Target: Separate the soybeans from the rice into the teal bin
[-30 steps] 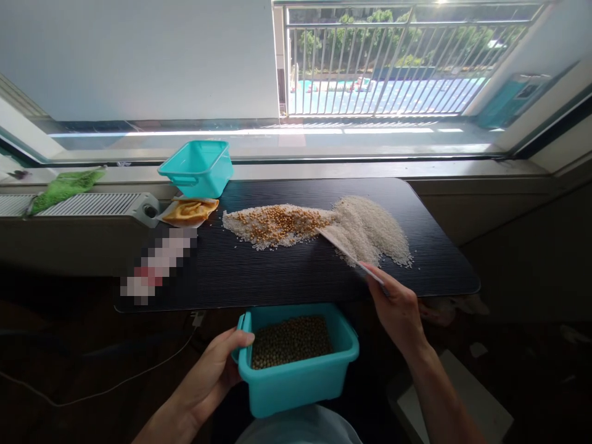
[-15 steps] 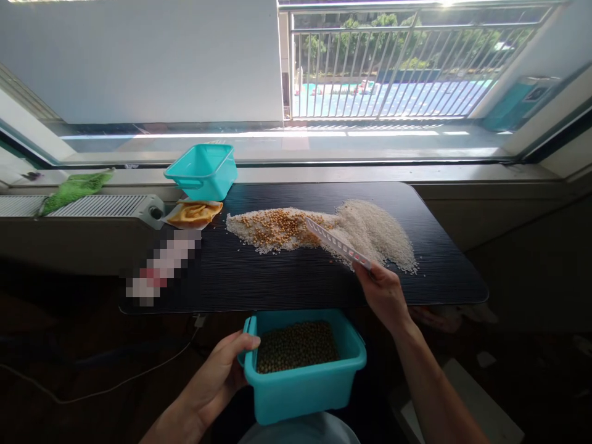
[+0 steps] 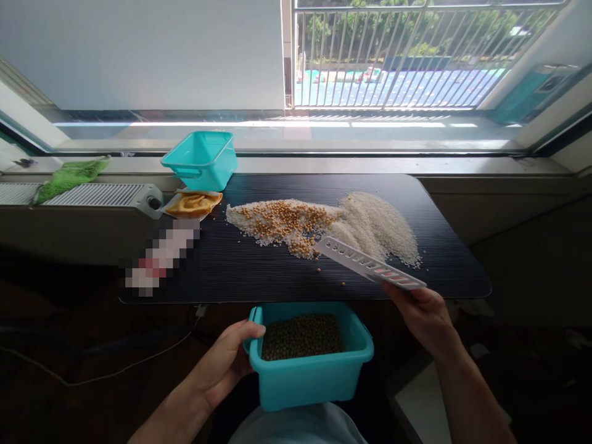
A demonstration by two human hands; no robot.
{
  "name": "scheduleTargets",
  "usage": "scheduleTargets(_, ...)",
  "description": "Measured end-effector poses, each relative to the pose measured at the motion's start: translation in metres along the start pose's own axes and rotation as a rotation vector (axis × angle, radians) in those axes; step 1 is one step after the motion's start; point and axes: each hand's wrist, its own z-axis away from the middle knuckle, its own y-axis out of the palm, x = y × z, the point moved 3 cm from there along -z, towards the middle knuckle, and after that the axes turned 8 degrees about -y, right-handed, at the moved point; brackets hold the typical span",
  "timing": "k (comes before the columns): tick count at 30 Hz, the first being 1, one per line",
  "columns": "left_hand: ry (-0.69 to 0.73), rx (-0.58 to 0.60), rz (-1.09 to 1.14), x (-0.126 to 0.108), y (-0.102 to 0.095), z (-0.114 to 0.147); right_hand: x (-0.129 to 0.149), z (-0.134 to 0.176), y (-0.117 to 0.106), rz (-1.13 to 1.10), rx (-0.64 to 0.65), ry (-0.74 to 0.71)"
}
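Note:
My left hand (image 3: 226, 351) grips the left rim of a turquoise plastic bin (image 3: 309, 382), thumb over the edge. Inside it lies a layer of dark greenish beans (image 3: 303, 336). The bin is held below the table's front edge, close to my body. My right hand (image 3: 425, 317) is closed on one end of a flat white stencil ruler (image 3: 365, 262) with cut-out shapes. The ruler's far end touches a small clump of yellow soybeans and rice (image 3: 303, 246). Behind it, soybeans (image 3: 284, 216) lie on white rice, joined on the right to a larger rice pile (image 3: 379, 225).
The piles lie on a black table (image 3: 259, 277) below the window. A second turquoise bin (image 3: 203, 160) stands at the back left, beside a folded yellow cloth (image 3: 194, 202). A green cloth (image 3: 71, 179) drapes over the radiator (image 3: 106, 196). A cable (image 3: 134, 367) hangs at lower left.
My right hand has drawn the ruler toward me and to the right, flattening its tilt. A clump of soybeans and rice has come forward, with a few loose beans. My left hand still holds the bin.

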Motion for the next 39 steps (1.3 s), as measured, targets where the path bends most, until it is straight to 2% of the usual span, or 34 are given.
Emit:
scheduleTargets(4,-0.021,0.022,-0.041,0.002,0.008,-0.001,-0.007,0.018,-0.029,0.062,-0.022,0.028)
scheduleTargets(8,-0.037,0.067,-0.073,0.005,0.026,-0.008,-0.007,0.038,-0.051,0.091,-0.022,-0.003)
scheduleTargets(12,-0.064,0.093,-0.087,0.008,0.041,-0.016,-0.001,0.054,-0.062,0.097,0.062,0.014)
scheduleTargets(15,-0.075,0.097,-0.100,0.009,0.044,-0.018,0.002,0.051,-0.058,0.082,0.117,0.053)
scheduleTargets(20,-0.058,0.080,-0.112,0.009,0.040,-0.013,0.001,0.015,-0.029,0.051,-0.021,0.012)
scheduleTargets(24,-0.040,0.063,-0.098,0.009,0.035,-0.009,-0.002,-0.006,-0.007,0.040,0.020,0.004)
scheduleTargets(32,-0.040,0.074,-0.081,0.007,0.030,-0.006,-0.001,-0.005,-0.010,-0.003,0.069,0.013)
scheduleTargets(39,-0.048,0.059,-0.073,0.005,0.027,-0.006,-0.005,-0.010,-0.002,-0.065,0.135,0.008)
